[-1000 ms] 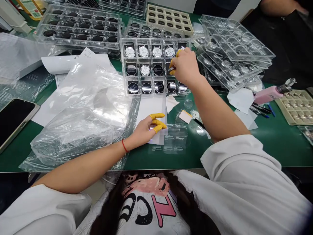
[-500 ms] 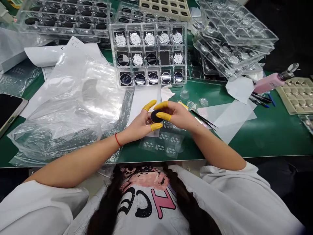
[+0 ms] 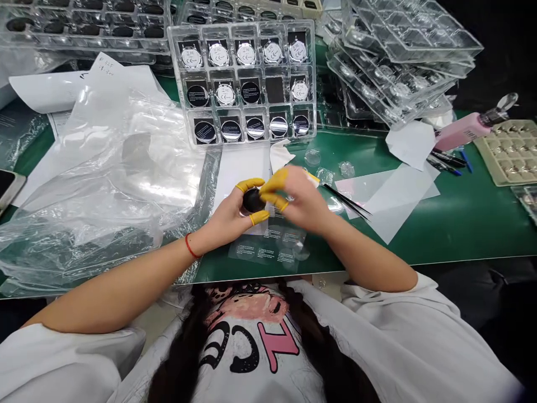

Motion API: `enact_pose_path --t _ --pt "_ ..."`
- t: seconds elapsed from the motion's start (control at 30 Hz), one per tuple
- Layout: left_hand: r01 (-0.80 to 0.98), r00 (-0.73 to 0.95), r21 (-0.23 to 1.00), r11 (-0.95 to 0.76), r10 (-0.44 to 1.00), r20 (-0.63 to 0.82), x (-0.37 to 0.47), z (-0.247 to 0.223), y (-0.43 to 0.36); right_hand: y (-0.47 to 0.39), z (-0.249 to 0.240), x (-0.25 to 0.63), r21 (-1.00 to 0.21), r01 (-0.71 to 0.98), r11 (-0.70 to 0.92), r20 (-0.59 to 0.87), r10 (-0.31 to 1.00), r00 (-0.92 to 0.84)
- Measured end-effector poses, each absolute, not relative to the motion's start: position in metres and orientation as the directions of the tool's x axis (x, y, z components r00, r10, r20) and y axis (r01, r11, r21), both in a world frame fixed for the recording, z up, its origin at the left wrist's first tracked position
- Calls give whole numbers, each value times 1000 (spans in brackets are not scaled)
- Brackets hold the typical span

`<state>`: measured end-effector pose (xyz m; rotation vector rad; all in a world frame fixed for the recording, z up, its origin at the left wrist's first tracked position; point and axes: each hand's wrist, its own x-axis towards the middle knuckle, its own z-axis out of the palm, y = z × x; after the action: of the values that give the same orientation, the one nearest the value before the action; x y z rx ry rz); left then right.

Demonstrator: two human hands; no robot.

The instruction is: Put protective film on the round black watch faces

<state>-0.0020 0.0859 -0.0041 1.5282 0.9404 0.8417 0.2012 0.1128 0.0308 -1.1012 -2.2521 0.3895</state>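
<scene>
"CE" on silver discs (image 3: pixel 218 55); large "I", "C" on white shirt (image 3: pixel 251 385)

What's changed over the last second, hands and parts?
Right hand moved from the clear tray back toward the person, beside the left hand. Left hand, empty a second ago, now holds a dark disc; right fingers are blurred, contact unclear. Clear tray and pink bottle look unmoved.
</scene>
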Motion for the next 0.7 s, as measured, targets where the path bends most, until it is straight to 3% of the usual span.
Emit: enact_pose_path --t 0.07,0.1,0.2,0.33,0.43,0.5,0.57,0.7 --pt "156 400 987 -26 915 -39 -4 1 86 136 33 225 -563 785 258 221 962 -158" --pt "151 401 989 5 914 -65 -4 2 86 147 31 236 -547 825 142 166 984 -59" --pt "86 460 993 75 882 -106 -3 4 84 173 19 249 -401 916 7 129 990 49" --pt "-14 512 994 108 855 -86 0 4 81 183 -1 222 -333 927 172 160 979 -124" --pt "-21 487 988 152 865 -122 1 8 81 177 -1 209 -374 903 211 118 977 -180" --pt "4 446 986 168 882 -152 2 11 82 162 10 208 -466 846 258 191 963 -188" --pt "2 414 986 164 898 -150 2 10 84 138 22 205 -543 738 401 326 911 -255" --pt "-20 448 994 104 890 -84 0 3 87 96 26 186 -459 533 710 440 704 -558"
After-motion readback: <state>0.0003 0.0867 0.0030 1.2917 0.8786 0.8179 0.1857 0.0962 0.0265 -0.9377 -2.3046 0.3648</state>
